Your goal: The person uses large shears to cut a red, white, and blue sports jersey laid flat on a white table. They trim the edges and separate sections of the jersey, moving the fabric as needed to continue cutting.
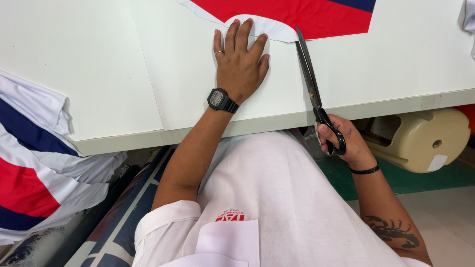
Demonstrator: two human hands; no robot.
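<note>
**Cloth pressed flat, scissors at its edge**

As I look down from the head camera, I first see a heap of folded fabric (34, 168) in white, navy and red, hanging below the left end of the white worktop (99, 74). On the worktop, near its front edge, my left hand (241, 62) lies flat with the palm down. Its fingers (232, 34) are spread a little and hold nothing; the fingertips press on the white border of the red, white and navy cloth piece (297, 15), which lies at the far edge. A black wristwatch (220, 100) is on this wrist. Just to the right, the long scissors (311, 84) lie over the front edge with blades closed, the tip touching the cloth's white border. My right hand (344, 143) holds the black handles below the front edge, fingers closed through the loops. Further right, under the worktop, I see a beige plastic housing (420, 141).
</note>
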